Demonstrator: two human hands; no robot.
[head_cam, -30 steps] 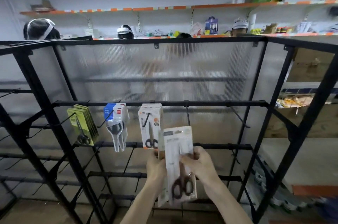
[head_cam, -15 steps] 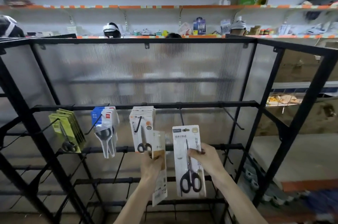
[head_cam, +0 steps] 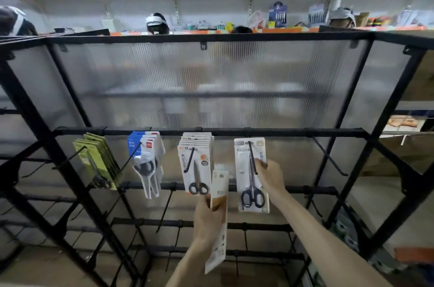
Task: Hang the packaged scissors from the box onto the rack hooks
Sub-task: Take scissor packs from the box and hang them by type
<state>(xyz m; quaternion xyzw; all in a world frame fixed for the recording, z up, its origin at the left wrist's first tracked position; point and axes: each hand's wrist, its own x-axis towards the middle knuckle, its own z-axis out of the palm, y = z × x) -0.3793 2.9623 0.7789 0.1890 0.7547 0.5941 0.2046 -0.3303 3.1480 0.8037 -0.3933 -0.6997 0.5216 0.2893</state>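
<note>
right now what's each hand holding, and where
The right hand pinches the scissors pack at its right edge; left hand grips a second pack mid-length.

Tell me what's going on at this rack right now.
A person is stocking a black rack with packaged scissors. Their right hand grips a white pack of black-handled scissors by its edge, and a hook runs through its top. The left hand holds a second pack lower down, edge-on, not yet hung. Hooks to the left carry green packs, blue packs and stacked white packs; a farther hook on the right is bare.
</note>
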